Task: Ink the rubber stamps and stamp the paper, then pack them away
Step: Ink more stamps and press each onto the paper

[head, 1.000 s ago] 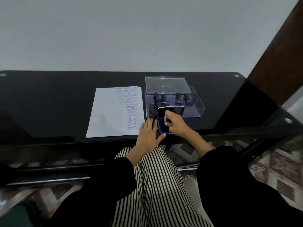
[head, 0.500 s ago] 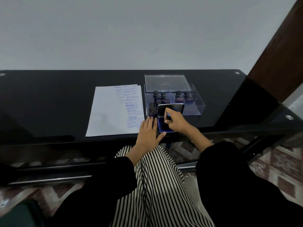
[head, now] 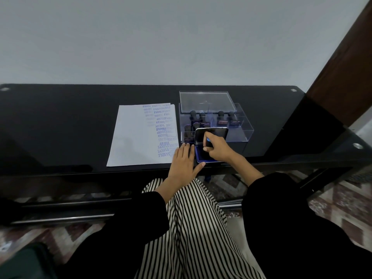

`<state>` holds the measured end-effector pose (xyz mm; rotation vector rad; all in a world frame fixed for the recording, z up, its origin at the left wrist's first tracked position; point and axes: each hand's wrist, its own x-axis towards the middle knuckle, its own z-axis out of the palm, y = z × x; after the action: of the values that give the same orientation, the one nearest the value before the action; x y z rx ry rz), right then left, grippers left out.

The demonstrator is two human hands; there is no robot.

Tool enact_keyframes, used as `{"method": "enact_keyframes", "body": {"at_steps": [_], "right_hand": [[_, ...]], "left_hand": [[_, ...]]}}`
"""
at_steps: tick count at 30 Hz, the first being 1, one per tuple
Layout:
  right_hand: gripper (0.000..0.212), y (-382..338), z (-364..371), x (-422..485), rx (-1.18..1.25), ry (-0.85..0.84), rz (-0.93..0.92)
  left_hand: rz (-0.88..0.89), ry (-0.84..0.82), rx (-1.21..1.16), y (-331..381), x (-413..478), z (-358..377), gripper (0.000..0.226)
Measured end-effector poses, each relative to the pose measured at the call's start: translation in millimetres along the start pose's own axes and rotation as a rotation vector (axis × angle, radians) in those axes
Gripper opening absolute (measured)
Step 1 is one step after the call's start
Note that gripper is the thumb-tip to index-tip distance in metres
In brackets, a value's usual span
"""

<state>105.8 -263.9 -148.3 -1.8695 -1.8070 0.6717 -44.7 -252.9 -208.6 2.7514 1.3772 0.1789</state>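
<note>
The rubber stamp (head: 208,141) stands on the blue ink pad (head: 198,156), so you are in the inking step. Your right hand (head: 219,150) pinches the stamp's dark handle between thumb and curled fingers, and seems to press it down into the pad. The pad's hinged lid (head: 213,133) stands open behind your knuckles. Your left hand (head: 184,162) lies flat just beside the pad, fingers straight and together, thumb against its near edge, apparently steadying it.

The paper (head: 134,137) lies to the left, its right strip crowded with blue impressions such as SAMPLE, AIR MAIL and FRAGILE; the left part is blank. Behind the pad sits the clear box (head: 242,128) with the other stamps (head: 221,117) upright in it, and its clear lid (head: 205,101) beyond, all on the black table (head: 60,121).

Next, by my reckoning, lift the stamp straight up, carry it over your left hand to a blank patch, and press it down squarely without rocking.
</note>
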Motion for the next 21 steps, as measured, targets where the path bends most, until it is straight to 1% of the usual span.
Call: {"method": "enact_keyframes", "body": {"at_steps": [3, 8, 13, 15, 17, 19, 21], "right_hand": [[0.026, 0.4, 4.9, -5.4, -0.019, 0.05, -0.022], [0.026, 0.3, 9.6, -12.3, -0.049, 0.105, -0.066], [0.024, -1.5, 5.7, -10.7, -0.069, 0.066, -0.062], [0.023, -3.0, 3.7, -8.1, -0.096, 0.046, -0.047], [0.022, -4.2, 3.4, -5.6, -0.127, 0.042, -0.022], [0.021, -7.3, 3.1, -4.0, -0.147, 0.045, 0.0], [0.02, -15.7, 1.8, -1.8, -0.109, 0.067, -0.01]], "left_hand": [[-0.001, 0.001, -0.002, -0.1, 0.4, 0.3, 0.102], [0.004, 0.004, -0.012, 0.0, -0.4, -1.0, 0.102], [0.003, -0.023, -0.049, -0.7, -0.9, -4.4, 0.102], [0.003, -0.038, -0.099, -1.9, -0.4, -7.0, 0.094], [0.023, -0.055, -0.206, -5.9, 0.4, -13.4, 0.076], [0.044, -0.009, -0.365, -13.7, -1.1, -25.0, 0.063], [0.035, 0.094, -0.508, -25.8, -6.0, -40.2, 0.052]]}}
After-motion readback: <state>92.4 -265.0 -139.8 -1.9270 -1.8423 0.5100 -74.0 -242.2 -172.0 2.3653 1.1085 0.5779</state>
